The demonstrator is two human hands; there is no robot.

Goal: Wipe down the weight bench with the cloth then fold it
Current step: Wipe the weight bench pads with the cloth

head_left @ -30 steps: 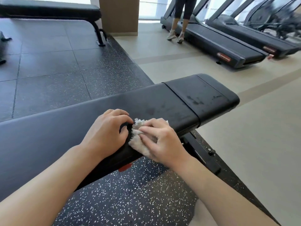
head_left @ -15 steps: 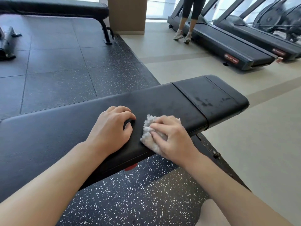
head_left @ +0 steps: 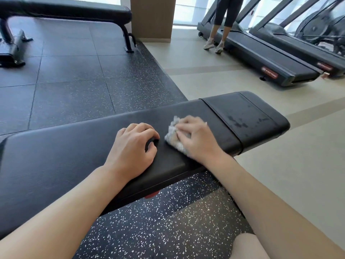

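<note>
Black padding covers the weight bench (head_left: pixel 78 157), which runs across the view from lower left to right, its shorter end pad (head_left: pixel 248 116) marked with dull smudges. No container is seen anywhere in the view. Speckled rubber flooring (head_left: pixel 158 227) lies beneath the bench, and pale smooth floor (head_left: pixel 298 165) spreads to the right. A second bench (head_left: pixel 74 12) stands well apart at the upper left, beside a tan pillar (head_left: pixel 153 17). Two treadmills (head_left: pixel 261 53) are lined up at the upper right, and another person's legs (head_left: pixel 220 25) are seen at the nearer one. Nothing stands between the hands and the bench top. The cloth (head_left: pixel 174 136), a crumpled pale grey rag, lies on the long pad close to the seam with the end pad. It is pressed down under the right hand (head_left: pixel 197 139), whose fingers are spread flat over it rather than clenched. The left hand (head_left: pixel 133 148) is rested just beside the cloth on the pad, loosely curled and holding nothing.
</note>
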